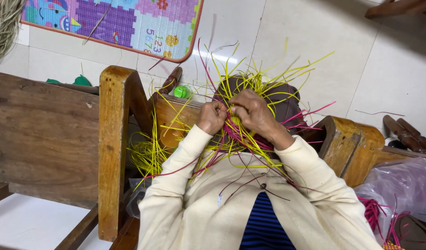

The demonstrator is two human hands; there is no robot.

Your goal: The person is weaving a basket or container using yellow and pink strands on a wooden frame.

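Head view looks down on two hands working a half-woven bundle of thin yellow and magenta plastic strips (243,132), held over the lap against a dark brown rounded form (287,104). The left hand (212,116) is fisted tight on a few strips at the left of the weave; the right hand (252,110) lies just beside it, fingers curled down and pinching strands at the woven core. Loose yellow ends fan upward and outward — magenta ones trail over the cream sleeves.

To do this well, it seems best to keep the left fist's tension steady while the right hand tucks one strand at a time, so the crossings stay snug.

Counted: two hands, one woven piece, strips too many to count. One loose hank of yellow strips (148,155) hangs by the wooden chair arm (115,139), one small green object (181,91) behind — and one clear plastic bag (398,190) with magenta strips at right.
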